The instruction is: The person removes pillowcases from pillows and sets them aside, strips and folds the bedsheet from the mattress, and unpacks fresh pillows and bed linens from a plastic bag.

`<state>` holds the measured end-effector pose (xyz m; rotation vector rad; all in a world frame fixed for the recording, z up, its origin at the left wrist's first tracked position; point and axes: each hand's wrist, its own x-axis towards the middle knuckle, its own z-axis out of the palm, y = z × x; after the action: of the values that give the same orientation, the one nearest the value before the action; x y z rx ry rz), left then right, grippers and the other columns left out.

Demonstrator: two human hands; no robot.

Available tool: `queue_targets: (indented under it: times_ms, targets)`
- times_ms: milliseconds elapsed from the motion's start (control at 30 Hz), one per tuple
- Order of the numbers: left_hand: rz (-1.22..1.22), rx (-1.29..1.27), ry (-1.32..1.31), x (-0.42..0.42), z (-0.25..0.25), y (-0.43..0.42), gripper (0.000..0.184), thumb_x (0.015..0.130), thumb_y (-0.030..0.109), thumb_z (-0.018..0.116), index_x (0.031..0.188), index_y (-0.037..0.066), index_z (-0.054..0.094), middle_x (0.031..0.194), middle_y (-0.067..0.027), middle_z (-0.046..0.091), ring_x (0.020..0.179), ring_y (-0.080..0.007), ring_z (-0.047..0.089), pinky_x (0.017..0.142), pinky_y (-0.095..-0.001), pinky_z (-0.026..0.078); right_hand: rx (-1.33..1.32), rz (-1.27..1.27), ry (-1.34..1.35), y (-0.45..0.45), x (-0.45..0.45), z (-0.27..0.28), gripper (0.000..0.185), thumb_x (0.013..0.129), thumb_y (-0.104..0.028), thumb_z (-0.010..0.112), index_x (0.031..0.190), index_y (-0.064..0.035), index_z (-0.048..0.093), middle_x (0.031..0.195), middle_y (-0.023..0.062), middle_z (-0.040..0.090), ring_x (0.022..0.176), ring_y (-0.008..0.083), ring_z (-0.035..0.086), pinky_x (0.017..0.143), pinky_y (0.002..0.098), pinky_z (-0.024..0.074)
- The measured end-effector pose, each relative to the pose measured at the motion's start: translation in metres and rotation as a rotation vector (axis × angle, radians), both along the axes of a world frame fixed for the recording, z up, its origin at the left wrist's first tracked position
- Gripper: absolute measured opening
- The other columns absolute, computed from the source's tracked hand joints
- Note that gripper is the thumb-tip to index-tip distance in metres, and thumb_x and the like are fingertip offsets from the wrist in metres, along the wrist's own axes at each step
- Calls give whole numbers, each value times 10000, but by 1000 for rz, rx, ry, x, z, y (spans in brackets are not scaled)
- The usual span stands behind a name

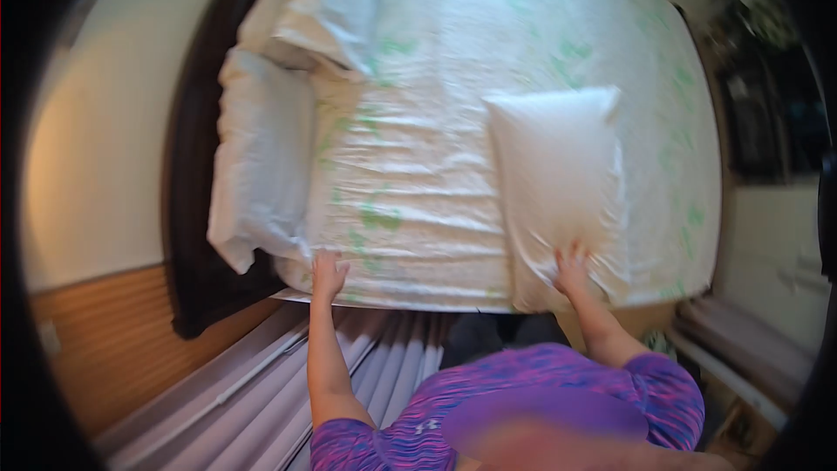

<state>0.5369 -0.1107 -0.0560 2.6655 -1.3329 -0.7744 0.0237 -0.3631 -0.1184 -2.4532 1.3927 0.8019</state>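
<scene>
My right hand [571,272] rests on the near end of a white pillow [562,166], its fingers spread over the creased fabric. That pillow lies flat on the right half of the bed. At the bed's near left edge, my left hand [328,276] is over the white sheet with green leaf print [418,157], fingers apart. It is beside the lower corner of another white pillow [261,157]; whether it touches that corner I cannot tell. The sheet is wrinkled between the two hands.
Another white pillow [327,9] lies at the far left, by the dark headboard [196,139]. Pale pleated curtains [253,392] hang along the near side. A white cabinet [772,227] stands on the right. Wood panelling [105,323] lines the lower left wall.
</scene>
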Motion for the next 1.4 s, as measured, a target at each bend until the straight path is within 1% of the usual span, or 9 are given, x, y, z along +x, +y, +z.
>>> queue_targets:
  times_ms: [200,400,533,733,833,933,1033,1100,1400]
  targets:
    - [627,-215,-984,169,77,-11,788,627,367,682,1257,92,298,1310,-221,227,1215,-375,209,982,-461,200,144,-78,220,-10,13,4,746,701,-455,537,1326,-277,170,1366,184,-150,1221,487,-42,862,623,281]
    - [1000,-301,-190,254,1,24,1050,503,491,725,1308,109,170,1301,-155,294,1200,-365,249,952,-511,221,256,-114,393,-15,36,30,886,632,-438,622,1337,-272,111,1345,199,-206,1214,497,-57,827,602,338]
    - [947,116,-511,180,25,-29,616,619,415,680,1075,74,445,1056,-114,544,1001,-314,484,829,-472,353,285,-39,443,-19,35,20,982,579,-451,669,1343,-206,103,1350,249,-118,1203,513,-76,845,626,290]
    - [418,-514,-68,84,87,-80,193,672,208,615,634,35,538,534,-90,529,466,-189,502,449,-329,397,750,-62,571,-73,105,35,769,721,-442,566,1295,-45,242,1314,235,243,1250,300,209,951,385,297]
    - [-52,-657,463,-1,174,-93,159,650,151,654,656,25,558,589,-87,546,534,-183,519,520,-320,409,480,-238,-852,-85,167,67,591,851,-351,403,1280,21,238,1323,201,256,1223,287,269,1003,320,187]
    - [-401,-709,933,-33,234,-85,236,633,168,687,780,12,586,781,-114,609,718,-225,579,670,-302,439,77,-167,-1195,-81,260,160,584,859,-339,389,1285,26,226,1340,188,229,1238,281,237,1013,327,161]
    - [470,-427,1010,-24,182,-25,376,637,227,695,923,9,584,837,-124,611,789,-279,580,716,-316,446,-159,138,-1042,-63,283,140,565,842,-318,415,1278,8,260,1335,179,240,1246,287,215,1019,391,121]
    - [658,-100,233,-9,88,6,445,691,232,645,1055,10,520,951,-160,575,900,-299,544,788,-330,423,56,311,-577,-53,269,52,511,819,-294,452,1236,-18,348,1312,166,291,1239,299,223,1010,449,115]
    - [614,-75,320,-66,-24,26,569,775,343,531,1217,29,359,1218,-206,381,1141,-338,343,948,-379,279,-354,119,-533,-103,220,29,512,798,-367,453,1219,-83,392,1279,164,340,1212,320,260,965,508,165]
